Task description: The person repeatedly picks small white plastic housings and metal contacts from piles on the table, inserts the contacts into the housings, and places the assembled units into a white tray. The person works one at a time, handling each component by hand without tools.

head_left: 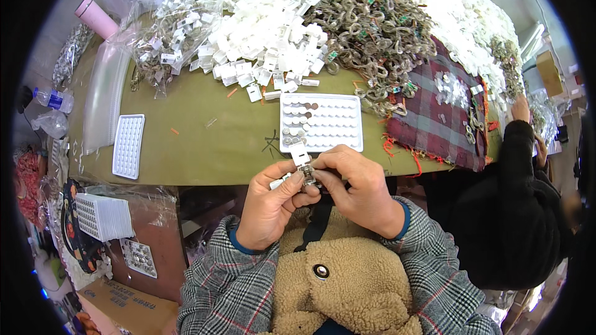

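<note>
My left hand [267,205] and my right hand [363,189] meet at the table's front edge, fingers closed in pinches. Between them they hold a small white plastic case [299,154], its flap pointing up toward the table. A dark, shiny grey part [308,174] sits at the fingertips, partly covered by them. Another white piece [279,181] pokes out beside my left thumb. Just beyond my hands lies a white tray [340,123] with rows of round wells. Small round discs [295,130], silvery, white and brown, fill its left part.
Past the tray rise heaps of white plastic cases [261,31] and coiled grey-clear wires [372,31]. A plaid cloth [434,118] lies right, near a co-worker's dark sleeve [518,155]. Left are another white tray [128,147], a pink cylinder [96,17] and stacked trays [112,217].
</note>
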`<state>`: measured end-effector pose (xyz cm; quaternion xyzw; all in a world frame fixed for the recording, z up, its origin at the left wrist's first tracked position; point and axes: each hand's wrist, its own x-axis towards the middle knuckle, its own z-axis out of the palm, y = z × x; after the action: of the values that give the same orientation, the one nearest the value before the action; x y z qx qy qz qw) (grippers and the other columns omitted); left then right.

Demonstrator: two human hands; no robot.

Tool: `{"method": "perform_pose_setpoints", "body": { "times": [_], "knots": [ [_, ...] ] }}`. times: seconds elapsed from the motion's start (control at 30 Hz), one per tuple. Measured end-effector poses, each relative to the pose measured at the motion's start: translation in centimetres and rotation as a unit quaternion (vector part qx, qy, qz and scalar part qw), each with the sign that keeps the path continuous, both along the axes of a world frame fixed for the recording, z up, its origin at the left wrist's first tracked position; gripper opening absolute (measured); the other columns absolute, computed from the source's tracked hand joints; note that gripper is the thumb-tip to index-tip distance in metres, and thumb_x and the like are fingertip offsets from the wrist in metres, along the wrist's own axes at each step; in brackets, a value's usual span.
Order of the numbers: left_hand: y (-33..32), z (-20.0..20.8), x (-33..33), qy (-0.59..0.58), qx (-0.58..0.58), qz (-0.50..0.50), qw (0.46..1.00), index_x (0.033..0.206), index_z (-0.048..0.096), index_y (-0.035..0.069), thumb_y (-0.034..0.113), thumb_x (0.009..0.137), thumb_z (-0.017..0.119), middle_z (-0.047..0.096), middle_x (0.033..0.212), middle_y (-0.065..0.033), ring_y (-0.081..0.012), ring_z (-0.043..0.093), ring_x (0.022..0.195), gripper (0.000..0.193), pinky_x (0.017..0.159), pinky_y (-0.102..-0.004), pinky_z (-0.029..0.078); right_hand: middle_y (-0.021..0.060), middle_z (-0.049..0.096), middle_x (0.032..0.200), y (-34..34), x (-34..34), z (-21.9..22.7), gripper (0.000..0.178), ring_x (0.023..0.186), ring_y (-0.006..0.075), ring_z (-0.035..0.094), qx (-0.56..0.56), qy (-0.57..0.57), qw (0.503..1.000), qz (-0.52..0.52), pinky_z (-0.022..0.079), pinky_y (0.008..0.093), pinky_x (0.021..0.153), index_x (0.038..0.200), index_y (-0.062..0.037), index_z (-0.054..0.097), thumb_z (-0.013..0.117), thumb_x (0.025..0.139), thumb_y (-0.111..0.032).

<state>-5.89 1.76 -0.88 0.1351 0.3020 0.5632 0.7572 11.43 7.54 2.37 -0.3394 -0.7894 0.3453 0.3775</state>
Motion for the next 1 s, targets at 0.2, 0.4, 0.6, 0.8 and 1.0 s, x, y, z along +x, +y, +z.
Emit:
{"method": "perform_pose_setpoints", "body": {
  "times": [0.2,0.4,0.6,0.8,1.0],
  "knots": [
    [-1.3,0.0,1.1,0.020,-0.018,0.003,1.000,0.115,0.063,-0.004,0.008,0.099,0.058,0.069,0.096,-0.0103,-0.0155,0.069,0.080,0.020,0.073,-0.0306,0.063,0.0138,0.059,0.086,-1.7,0.1,-0.3,0.015,0.071,0.0311,0.063,0.112,-0.018,0.993,-0.013,0.051,0.0378,0.060,0.098,0.0019,0.060,0.064,0.084,0.003],
    [-2.4,-0.3,1.7,0.037,-0.011,-0.001,0.999,0.111,0.064,-0.002,0.013,0.099,0.060,0.068,0.093,-0.0081,-0.0146,0.066,0.076,0.020,0.067,-0.0299,0.061,0.0133,0.057,0.085,-1.0,1.6,0.3,0.015,0.072,0.0315,0.061,0.013,-0.024,0.995,0.096,0.052,0.0390,0.063,0.095,0.0024,0.060,0.064,0.081,0.004],
    [-2.2,-0.1,1.8,-0.014,-0.022,0.055,0.998,0.110,0.065,-0.004,0.005,0.097,0.061,0.069,0.091,-0.0087,-0.0145,0.068,0.075,0.016,0.068,-0.0295,0.061,0.0163,0.061,0.094,-2.1,0.6,-0.9,0.034,0.081,0.0321,0.064,0.143,0.008,0.987,0.066,0.054,0.0377,0.071,0.107,0.0037,0.063,0.075,0.077,-0.007],
    [-1.7,1.6,1.0,0.071,0.015,0.019,0.997,0.107,0.065,-0.005,0.004,0.093,0.064,0.070,0.090,-0.0107,-0.0146,0.067,0.071,0.016,0.062,-0.0292,0.060,0.0186,0.064,0.099,-2.2,1.5,0.1,0.024,0.082,0.0284,0.066,-0.006,0.125,0.990,0.061,0.054,0.0376,0.077,0.103,0.0044,0.070,0.072,0.082,-0.006],
    [-1.1,1.3,1.4,0.109,0.007,-0.076,0.991,0.103,0.064,-0.004,0.007,0.091,0.063,0.069,0.090,-0.0143,-0.0142,0.065,0.064,0.017,0.058,-0.0261,0.058,0.0071,0.066,0.080,-0.8,1.5,0.3,0.019,0.067,0.0085,0.061,-0.396,0.184,0.899,0.024,0.048,0.0238,0.057,0.092,0.0055,0.066,0.066,0.095,-0.013]
  ]
}}
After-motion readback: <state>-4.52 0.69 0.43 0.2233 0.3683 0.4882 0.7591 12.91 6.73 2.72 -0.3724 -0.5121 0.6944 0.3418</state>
